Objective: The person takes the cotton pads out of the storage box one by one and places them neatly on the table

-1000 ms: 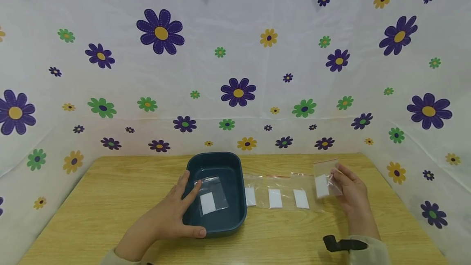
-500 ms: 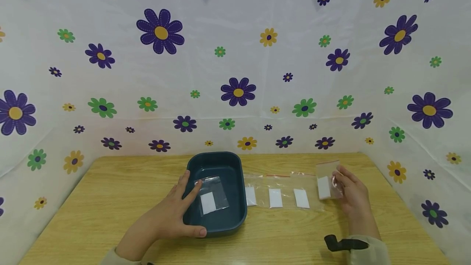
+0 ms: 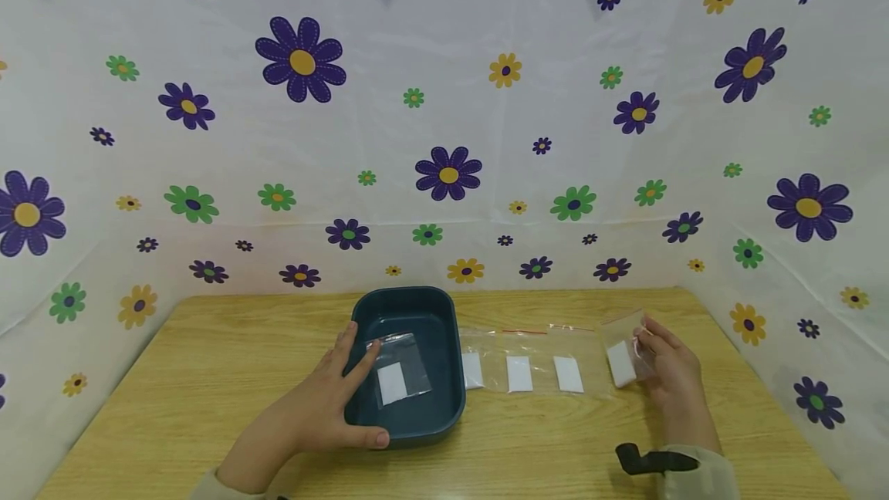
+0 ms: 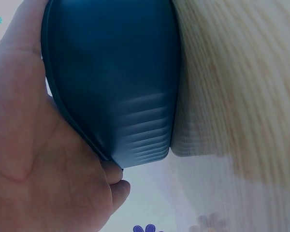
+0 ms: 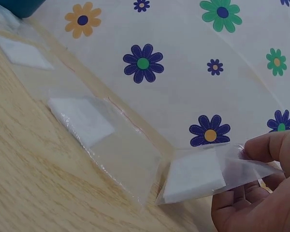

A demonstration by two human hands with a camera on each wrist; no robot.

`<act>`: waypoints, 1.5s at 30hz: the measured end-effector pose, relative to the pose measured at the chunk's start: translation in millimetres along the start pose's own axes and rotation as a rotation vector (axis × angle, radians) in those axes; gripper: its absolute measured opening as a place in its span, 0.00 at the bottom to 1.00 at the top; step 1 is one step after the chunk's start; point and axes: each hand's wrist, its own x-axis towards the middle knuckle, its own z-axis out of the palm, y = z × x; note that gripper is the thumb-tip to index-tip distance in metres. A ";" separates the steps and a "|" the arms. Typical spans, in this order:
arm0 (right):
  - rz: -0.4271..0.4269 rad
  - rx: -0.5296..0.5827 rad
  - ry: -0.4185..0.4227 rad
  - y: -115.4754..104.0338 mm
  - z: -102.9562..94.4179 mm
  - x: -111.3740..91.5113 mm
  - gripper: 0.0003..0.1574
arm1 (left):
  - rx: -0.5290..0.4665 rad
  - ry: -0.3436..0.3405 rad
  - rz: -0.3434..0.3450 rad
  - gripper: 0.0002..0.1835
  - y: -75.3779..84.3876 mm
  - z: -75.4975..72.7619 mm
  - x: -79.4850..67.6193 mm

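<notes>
My left hand (image 3: 316,403) grips the left rim of a dark blue plastic basin (image 3: 444,419), its index finger over the inside and its thumb at the near corner. The left wrist view shows the basin's outer wall (image 4: 116,82) beside the palm, with fingertips bent at the rim. Inside the basin lies a clear zip bag (image 3: 414,365) with a white rectangular piece in it. At the right, my right hand (image 3: 674,373) pinches the edge of another such zip bag (image 5: 195,176), held tilted near the table.
Between basin and right hand lie several similar clear bags (image 3: 518,373) in a row on the wooden table (image 3: 229,346), each with a white piece. The leftmost is partly hidden by the basin. A flowered cloth (image 3: 389,137) stands behind and at both sides.
My right hand has moved slightly right and nearer, and the bag in it has lowered and tilted. The left hand and the basin stay put.
</notes>
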 end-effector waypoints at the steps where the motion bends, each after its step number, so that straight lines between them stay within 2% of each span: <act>1: -0.002 -0.006 0.003 0.5 -0.2 0.0 0.16 | -0.001 -0.001 0.001 0.65 0.8 -0.7 -0.4; 7: -0.022 -0.048 -0.009 3.8 -3.4 0.5 0.17 | -0.001 0.000 -0.001 0.65 0.7 -0.9 -0.9; 10: -0.038 -0.090 0.014 5.2 -4.2 2.1 0.15 | 0.000 0.005 0.002 0.65 0.0 0.1 -0.8; 12: -0.049 -0.165 0.050 5.8 -4.2 3.5 0.15 | -0.001 0.006 0.002 0.65 -0.2 0.7 -0.6; 17: -0.108 -0.424 0.118 7.4 -5.1 5.2 0.30 | -0.004 -0.002 -0.009 0.65 -0.8 1.2 0.6; 22: -0.209 -0.568 0.147 10.1 -5.8 3.0 0.30 | 0.000 -0.003 -0.007 0.65 -0.1 -0.2 0.6; 28: -0.288 -0.767 0.197 14.5 -6.8 2.0 0.29 | -0.001 -0.001 -0.002 0.65 1.4 -1.3 -0.3; 35: -0.320 -0.958 0.146 16.6 -9.0 1.7 0.32 | 0.001 -0.008 -0.011 0.64 -0.1 0.1 0.2; 40: -0.316 -1.009 0.103 14.8 -9.0 1.2 0.33 | 0.001 0.000 -0.012 0.65 -1.5 2.0 0.7; 45: -0.300 -1.038 0.099 12.6 -8.6 0.1 0.34 | 0.003 0.006 -0.010 0.65 -1.9 3.0 1.0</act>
